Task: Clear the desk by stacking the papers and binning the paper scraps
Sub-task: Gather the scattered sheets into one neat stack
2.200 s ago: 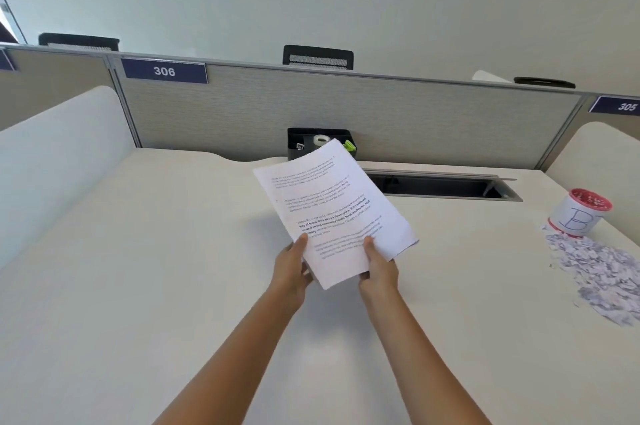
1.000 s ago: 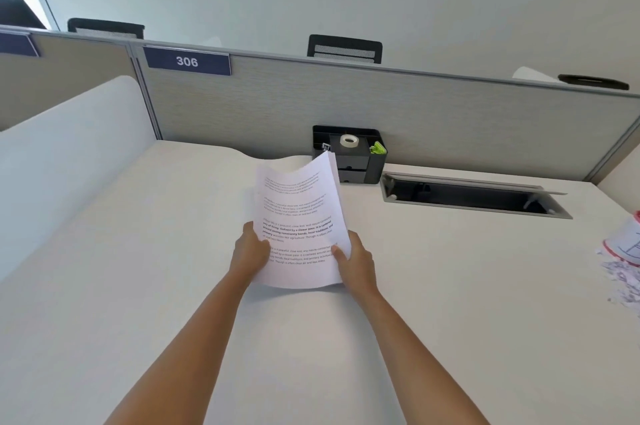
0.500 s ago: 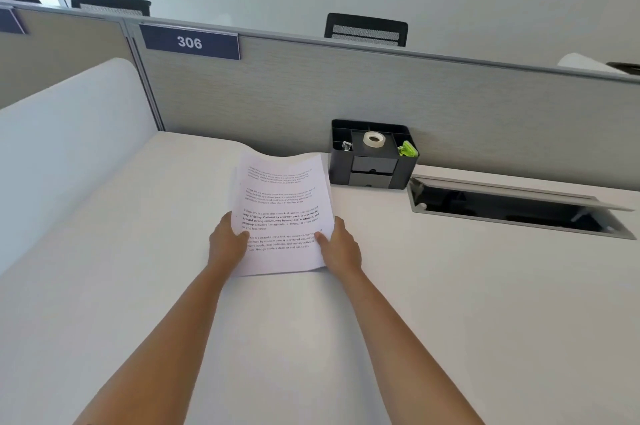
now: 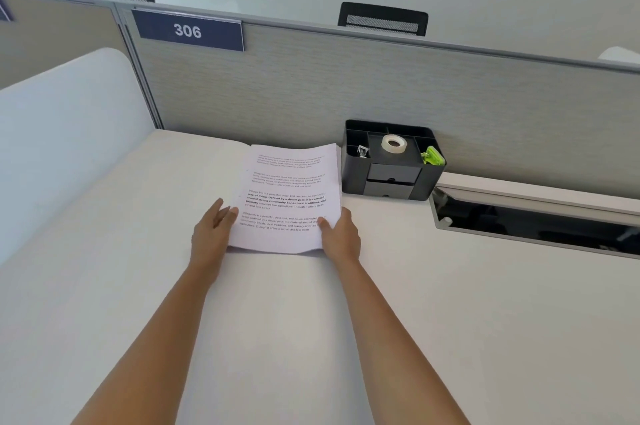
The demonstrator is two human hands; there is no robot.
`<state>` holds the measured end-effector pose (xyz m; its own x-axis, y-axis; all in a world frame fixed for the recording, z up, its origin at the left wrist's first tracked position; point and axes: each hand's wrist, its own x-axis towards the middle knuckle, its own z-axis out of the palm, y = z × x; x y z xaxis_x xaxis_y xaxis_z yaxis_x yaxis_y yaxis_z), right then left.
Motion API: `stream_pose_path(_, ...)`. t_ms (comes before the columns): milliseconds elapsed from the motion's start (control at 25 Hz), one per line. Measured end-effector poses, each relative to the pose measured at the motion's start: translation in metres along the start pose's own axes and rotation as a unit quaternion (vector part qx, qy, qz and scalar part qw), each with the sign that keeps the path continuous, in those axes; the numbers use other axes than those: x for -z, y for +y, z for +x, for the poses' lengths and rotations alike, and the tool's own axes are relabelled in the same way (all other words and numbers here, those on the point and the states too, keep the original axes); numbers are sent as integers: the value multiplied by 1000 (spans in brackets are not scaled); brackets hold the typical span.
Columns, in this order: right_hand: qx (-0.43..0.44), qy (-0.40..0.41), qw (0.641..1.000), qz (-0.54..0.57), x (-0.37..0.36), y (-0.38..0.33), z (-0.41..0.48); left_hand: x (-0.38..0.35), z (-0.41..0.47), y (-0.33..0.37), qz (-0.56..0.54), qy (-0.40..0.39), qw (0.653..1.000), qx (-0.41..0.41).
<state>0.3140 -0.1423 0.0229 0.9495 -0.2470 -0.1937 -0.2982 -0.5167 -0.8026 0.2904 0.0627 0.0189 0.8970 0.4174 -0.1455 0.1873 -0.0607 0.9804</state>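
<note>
— Where are the papers?

— The stack of white printed papers (image 4: 289, 197) lies toward the white tabletop's (image 4: 450, 303) back edge. The left hand (image 4: 211, 234) is spread beside it; the right hand (image 4: 341, 235) pinches its corner.

— Next?

— Probably letting go, then the scraps, which I can't see. The black plastic desk organizer (image 4: 393, 161) just beside holds a tape roll (image 4: 394, 144).

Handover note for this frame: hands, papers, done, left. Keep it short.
Left hand: open, fingers flat against the left edge of the stack of white printed papers.
Right hand: thumb on top of the stack's lower right corner, fingers hidden.
Stack lies flat on the white desk, just left of the black plastic desk organiser at the grey partition.
Done: papers stacked and set down.
Left: release the stack; paper scraps and their bin are out of view, so binning is unconfirmed.
</note>
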Motion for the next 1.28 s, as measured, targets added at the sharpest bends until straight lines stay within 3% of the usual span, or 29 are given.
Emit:
stream_pose_path(160,-5,12,1000,23,-3,-1,2,-12,-15,-9,177,14,977,-120)
stream_pose_path(400,10,43,998,36,-5,1,-2,-17,-20,-11,372,-82,913,-148)
stream_pose_path(600,99,90,991,-7,-6,12,-21,-15,-13,-15,381,-66,907,-167)
stream_pose_path(720,168,73,980,-78,-6,20,-23,-15,-10,-18,389,-57,904,-169)
stream_pose_path(920,191,12,960,-203,-4,21,-21,-14,-1,-16,392,-66,902,-167)
stream_pose_path(1280,212,-3,956,-201,-8,26,-16,-6,22,-14,397,-93,897,-173)
